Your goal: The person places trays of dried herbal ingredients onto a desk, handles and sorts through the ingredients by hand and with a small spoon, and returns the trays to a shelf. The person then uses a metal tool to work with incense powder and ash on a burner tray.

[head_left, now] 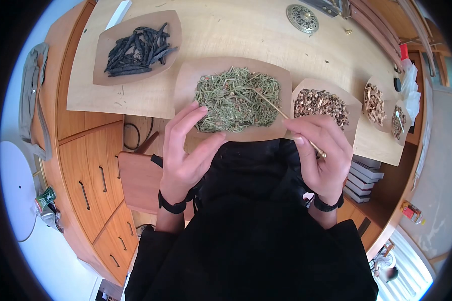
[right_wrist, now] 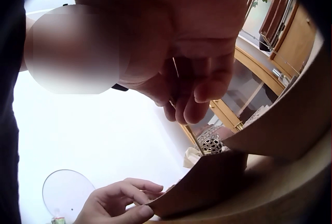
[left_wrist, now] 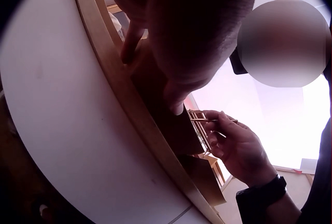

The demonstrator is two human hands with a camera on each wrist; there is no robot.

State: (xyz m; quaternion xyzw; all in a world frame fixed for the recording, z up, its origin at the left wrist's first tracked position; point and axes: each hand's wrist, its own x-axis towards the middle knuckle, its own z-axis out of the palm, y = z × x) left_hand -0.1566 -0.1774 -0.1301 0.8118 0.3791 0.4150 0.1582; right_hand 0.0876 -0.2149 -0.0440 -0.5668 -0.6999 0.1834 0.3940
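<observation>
A brown paper tray (head_left: 188, 83) full of dried green needle-like herbs (head_left: 238, 100) sits at the table's front edge. My left hand (head_left: 183, 150) holds its near left corner, fingertips over the rim and thumb at the front wall. In the right wrist view, that left hand (right_wrist: 116, 203) shows at the tray's corner. My right hand (head_left: 326, 150) pinches a thin brass rod (head_left: 270, 102) with a knobbed end. It slants left over the tray, its far tip among the herbs. The left wrist view shows the right hand (left_wrist: 236, 148) with the rod between thumb and fingers.
Dark dried pods lie in another paper tray (head_left: 100, 65) at the back left. To the right stand a tray of brown chunks (head_left: 320, 106) and two smaller trays, one with pale pieces (head_left: 374, 103). A pierced metal lid (head_left: 302, 18) lies at the back of the table (head_left: 226, 30).
</observation>
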